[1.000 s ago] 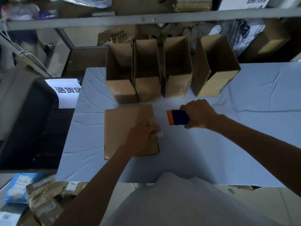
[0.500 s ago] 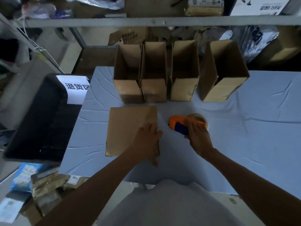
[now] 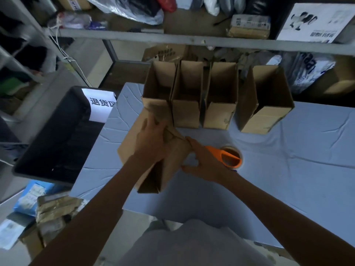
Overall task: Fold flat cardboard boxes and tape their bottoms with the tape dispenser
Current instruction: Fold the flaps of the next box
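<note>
Blue-clothed table [image 3: 288, 150], left hand [image 3: 151, 139] on blurred box [image 3: 172, 162], grip unclear, right hand [image 3: 207, 164] spread, half-hiding tape dispenser [image 3: 230, 157]

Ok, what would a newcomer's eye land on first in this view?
Mid-table, the left hand grips a partly opened cardboard box while the right hand presses open-fingered against its side. Just right of them an orange tape dispenser lies on the blue table, and four open boxes stand in a row at the far edge.
</note>
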`<state>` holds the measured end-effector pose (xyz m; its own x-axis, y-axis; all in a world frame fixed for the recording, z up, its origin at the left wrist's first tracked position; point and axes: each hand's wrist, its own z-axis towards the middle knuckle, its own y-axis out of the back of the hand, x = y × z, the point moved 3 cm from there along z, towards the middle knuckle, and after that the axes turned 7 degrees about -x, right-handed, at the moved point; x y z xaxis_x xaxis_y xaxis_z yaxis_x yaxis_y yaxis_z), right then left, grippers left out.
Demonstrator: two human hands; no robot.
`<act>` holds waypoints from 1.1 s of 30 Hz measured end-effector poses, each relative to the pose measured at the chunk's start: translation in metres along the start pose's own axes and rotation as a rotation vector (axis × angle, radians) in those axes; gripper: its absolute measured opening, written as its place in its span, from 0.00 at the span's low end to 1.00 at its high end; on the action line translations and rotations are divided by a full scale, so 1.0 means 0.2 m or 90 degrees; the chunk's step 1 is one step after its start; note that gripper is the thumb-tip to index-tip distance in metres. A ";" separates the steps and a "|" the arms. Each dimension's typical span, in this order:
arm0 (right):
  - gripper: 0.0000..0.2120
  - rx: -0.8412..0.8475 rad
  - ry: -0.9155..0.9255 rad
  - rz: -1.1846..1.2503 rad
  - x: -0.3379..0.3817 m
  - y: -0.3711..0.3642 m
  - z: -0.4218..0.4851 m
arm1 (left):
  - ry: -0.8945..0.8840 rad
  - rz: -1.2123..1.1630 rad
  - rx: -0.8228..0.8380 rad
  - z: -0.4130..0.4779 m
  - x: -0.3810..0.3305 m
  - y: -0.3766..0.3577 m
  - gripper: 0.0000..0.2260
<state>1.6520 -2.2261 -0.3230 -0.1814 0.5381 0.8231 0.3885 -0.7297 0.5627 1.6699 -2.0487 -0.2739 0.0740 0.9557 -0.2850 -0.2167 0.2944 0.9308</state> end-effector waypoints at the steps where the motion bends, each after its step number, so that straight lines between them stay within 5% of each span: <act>1: 0.43 -0.008 0.006 0.026 0.05 -0.02 0.02 | 0.042 -0.031 -0.023 0.00 0.02 0.05 0.19; 7: 0.18 -0.150 -0.092 0.128 0.16 -0.11 0.12 | 0.221 -0.177 -0.046 -0.01 0.14 0.19 0.13; 10: 0.15 -0.154 -0.087 0.101 0.19 -0.13 0.16 | 0.311 -0.254 0.007 -0.06 0.21 0.19 0.11; 16: 0.08 -0.168 -0.092 -0.082 0.29 -0.21 0.28 | 0.236 -0.219 0.052 -0.07 0.38 0.16 0.18; 21: 0.10 -0.184 -0.104 -0.143 0.48 -0.35 0.38 | 0.253 -0.192 0.007 0.01 0.64 0.21 0.04; 27: 0.12 -0.158 -0.160 -0.132 0.72 -0.54 0.55 | 0.211 -0.187 0.002 0.10 0.94 0.34 0.05; 33: 0.18 -0.144 -0.175 -0.133 0.85 -0.62 0.60 | 0.289 -0.228 0.058 0.24 1.20 0.38 0.11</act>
<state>1.6806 -1.9932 -0.2619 0.0248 0.7551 0.6552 0.1555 -0.6503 0.7436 1.7183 -1.7975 -0.2602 -0.3010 0.7101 -0.6365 -0.1688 0.6173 0.7684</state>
